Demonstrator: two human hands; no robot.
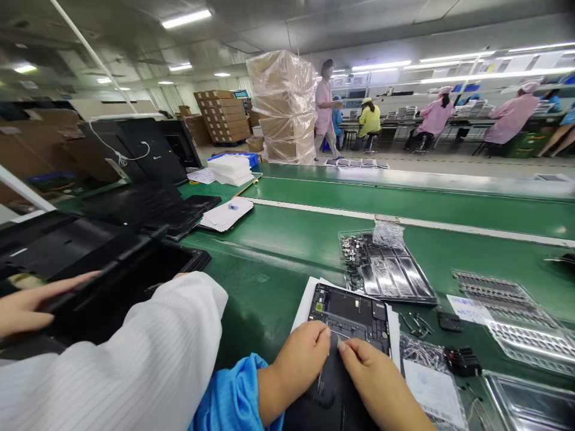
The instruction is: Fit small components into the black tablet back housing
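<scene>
An open black tablet chassis [353,314] lies on a white sheet [305,302] at the near edge of the green bench. My left hand [296,365], in a white sleeve with a blue cuff, rests on the chassis's lower part with its fingers curled closed. My right hand [381,383] meets it from the right, thumb and forefinger pinched. The fingertips of both hands come together on a small thin piece [335,342] on the dark surface; I cannot make out what it is.
A clear tray of small metal parts [386,269] sits just beyond the chassis, with more clear trays [516,317] to the right. Small black parts [449,322] lie between them. Another person's hand [22,308] touches stacked black trays [112,281] at left. Workers sit at far benches.
</scene>
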